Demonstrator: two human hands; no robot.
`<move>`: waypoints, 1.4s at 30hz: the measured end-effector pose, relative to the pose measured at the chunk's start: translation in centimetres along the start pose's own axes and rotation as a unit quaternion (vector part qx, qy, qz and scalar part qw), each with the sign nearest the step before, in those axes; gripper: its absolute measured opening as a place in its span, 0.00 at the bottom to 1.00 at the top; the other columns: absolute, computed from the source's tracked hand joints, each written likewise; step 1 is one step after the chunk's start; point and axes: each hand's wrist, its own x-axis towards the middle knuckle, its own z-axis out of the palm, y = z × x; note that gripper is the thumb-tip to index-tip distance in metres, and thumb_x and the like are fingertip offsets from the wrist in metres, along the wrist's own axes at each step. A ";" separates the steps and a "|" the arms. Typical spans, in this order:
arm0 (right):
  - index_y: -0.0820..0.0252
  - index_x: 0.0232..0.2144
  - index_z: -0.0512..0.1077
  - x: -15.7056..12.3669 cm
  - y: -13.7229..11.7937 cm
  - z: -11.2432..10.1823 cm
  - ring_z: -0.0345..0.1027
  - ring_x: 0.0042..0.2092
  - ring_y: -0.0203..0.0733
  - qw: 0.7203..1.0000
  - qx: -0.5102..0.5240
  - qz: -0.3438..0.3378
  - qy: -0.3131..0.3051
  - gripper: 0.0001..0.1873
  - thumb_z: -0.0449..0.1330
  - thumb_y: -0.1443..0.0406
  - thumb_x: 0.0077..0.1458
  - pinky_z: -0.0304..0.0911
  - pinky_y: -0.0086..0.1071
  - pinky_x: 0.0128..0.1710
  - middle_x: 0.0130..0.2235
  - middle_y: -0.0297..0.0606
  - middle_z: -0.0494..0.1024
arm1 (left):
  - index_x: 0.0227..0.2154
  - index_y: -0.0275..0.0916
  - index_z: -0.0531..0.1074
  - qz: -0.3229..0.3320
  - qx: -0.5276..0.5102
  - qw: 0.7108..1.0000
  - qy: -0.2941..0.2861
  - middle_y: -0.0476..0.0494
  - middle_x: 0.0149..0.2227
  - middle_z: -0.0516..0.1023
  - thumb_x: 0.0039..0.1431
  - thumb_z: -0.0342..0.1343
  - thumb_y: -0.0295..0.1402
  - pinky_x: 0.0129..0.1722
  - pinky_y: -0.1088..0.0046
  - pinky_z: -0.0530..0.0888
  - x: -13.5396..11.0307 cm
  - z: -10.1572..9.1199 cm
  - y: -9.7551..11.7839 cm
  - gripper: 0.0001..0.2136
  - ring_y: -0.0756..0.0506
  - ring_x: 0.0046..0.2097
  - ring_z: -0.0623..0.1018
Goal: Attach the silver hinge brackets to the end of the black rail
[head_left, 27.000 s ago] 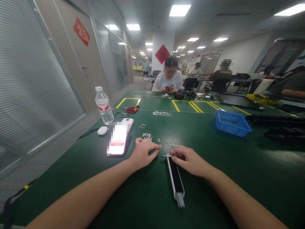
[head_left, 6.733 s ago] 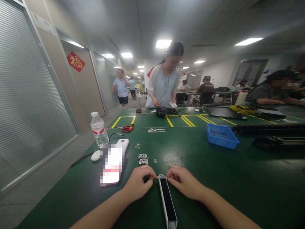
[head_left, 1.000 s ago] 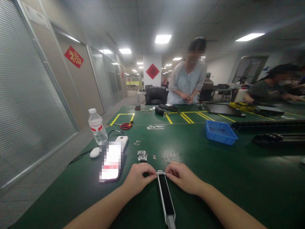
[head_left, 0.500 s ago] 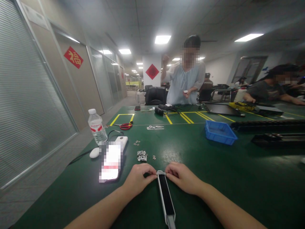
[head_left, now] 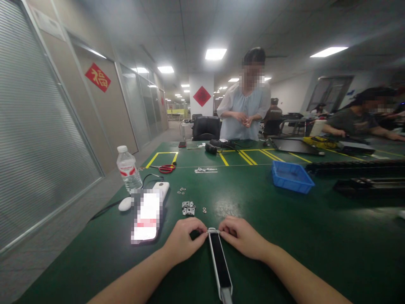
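Fingers (head_left: pixel 201 227) of the left hand (head_left: pixel 184 238) are pinching narrowly, thumb toward forefinger, at the left end of a small metal crosspiece (head_left: pixel 213 231); those of the right hand (head_left: pixel 243 237) are pressing together the same way at its right end. Both pairs seem to be holding the crosspiece, though the fingertips are hiding its very ends. It is spanning the far end of the bar (head_left: pixel 220 259), which is lying on the table (head_left: pixel 272 219) between the forearms, black side up. From the fingers, the bar's long axis is running back toward the person, its near end slanting slightly rightward. Neither hand is clearly sitting nearer. Just beyond the left hand, brackets (head_left: pixel 188 208) and nuts (head_left: pixel 204 210) are lying; the phone (head_left: pixel 147 217) is resting farther left.
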 end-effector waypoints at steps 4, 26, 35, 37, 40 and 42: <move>0.60 0.31 0.72 0.0 -0.1 0.0 0.60 0.30 0.35 1.000 0.003 -0.003 0.003 0.05 0.56 0.69 0.56 0.56 0.27 0.30 0.27 0.31 0.67 | 0.27 0.38 0.73 0.010 0.008 1.000 0.007 0.46 0.31 0.78 0.55 0.54 0.30 0.39 0.71 0.71 0.0 0.1 -0.2 0.04 0.46 0.36 0.76; 0.61 0.30 0.72 -0.1 -0.2 0.1 0.60 0.30 0.35 1.000 0.001 0.003 0.011 0.05 0.56 0.70 0.55 0.55 0.26 0.30 0.26 0.31 0.66 | 0.28 0.41 0.74 -0.076 0.063 0.995 -0.015 0.51 0.31 0.79 0.53 0.58 0.32 0.47 0.65 0.60 -0.1 -0.1 0.1 0.02 0.46 0.36 0.76; 0.61 0.30 0.72 0.0 -0.1 0.0 0.60 0.29 0.34 1.000 0.009 0.000 0.005 0.05 0.56 0.70 0.55 0.55 0.26 0.30 0.27 0.31 0.66 | 0.30 0.40 0.74 -0.069 0.051 0.996 -0.021 0.51 0.31 0.78 0.52 0.58 0.30 0.47 0.65 0.62 -0.1 0.1 -0.4 0.02 0.47 0.37 0.75; 0.61 0.31 0.73 0.0 -0.1 0.0 0.60 0.29 0.34 1.000 0.013 0.003 0.003 0.05 0.56 0.70 0.55 0.55 0.26 0.29 0.27 0.32 0.66 | 0.31 0.40 0.73 -0.067 0.053 0.996 -0.021 0.51 0.32 0.78 0.51 0.58 0.30 0.48 0.64 0.62 -0.2 0.0 -0.3 0.04 0.46 0.38 0.75; 0.61 0.33 0.73 -0.1 -0.1 -0.2 0.59 0.28 0.34 1.000 0.024 0.000 -0.003 0.06 0.57 0.70 0.54 0.55 0.26 0.29 0.27 0.32 0.65 | 0.34 0.40 0.72 -0.060 0.052 0.997 -0.016 0.50 0.33 0.78 0.48 0.58 0.29 0.48 0.63 0.63 -0.4 -0.2 -0.1 0.08 0.45 0.38 0.75; 0.61 0.35 0.73 -0.1 0.0 -0.3 0.59 0.28 0.33 1.000 0.029 -0.002 -0.009 0.07 0.57 0.71 0.52 0.55 0.26 0.28 0.28 0.31 0.65 | 0.38 0.40 0.71 -0.058 0.054 0.997 0.005 0.48 0.35 0.77 0.47 0.56 0.28 0.47 0.62 0.63 -0.5 -0.5 -0.2 0.12 0.44 0.40 0.75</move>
